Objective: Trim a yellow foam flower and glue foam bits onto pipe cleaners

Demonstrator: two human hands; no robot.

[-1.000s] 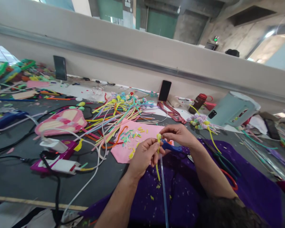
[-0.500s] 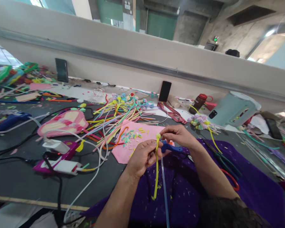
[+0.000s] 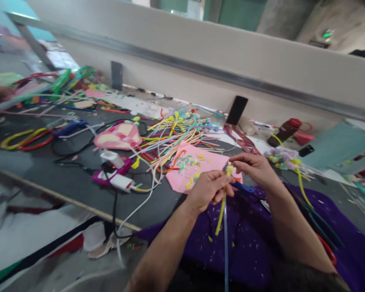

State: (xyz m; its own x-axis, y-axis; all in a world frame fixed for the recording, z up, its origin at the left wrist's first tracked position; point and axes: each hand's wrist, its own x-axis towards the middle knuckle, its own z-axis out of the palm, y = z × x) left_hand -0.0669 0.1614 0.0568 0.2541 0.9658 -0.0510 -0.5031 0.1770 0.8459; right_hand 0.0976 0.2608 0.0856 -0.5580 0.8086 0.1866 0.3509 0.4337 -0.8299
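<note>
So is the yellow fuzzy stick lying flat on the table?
No, both hands, left hand and right hand, pinch the yellow fuzzy stick, which hangs down.

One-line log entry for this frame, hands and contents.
left hand: pinching yellow fuzzy pipe cleaner | right hand: fingertips on its top, near blue-handled tool | under hands: purple cloth | beyond: pink foam sheet

Bright, even daylight with soft shadows only. Blurred by motion throughout, worst at left and right edges. Wide-angle bending toward corners.
</note>
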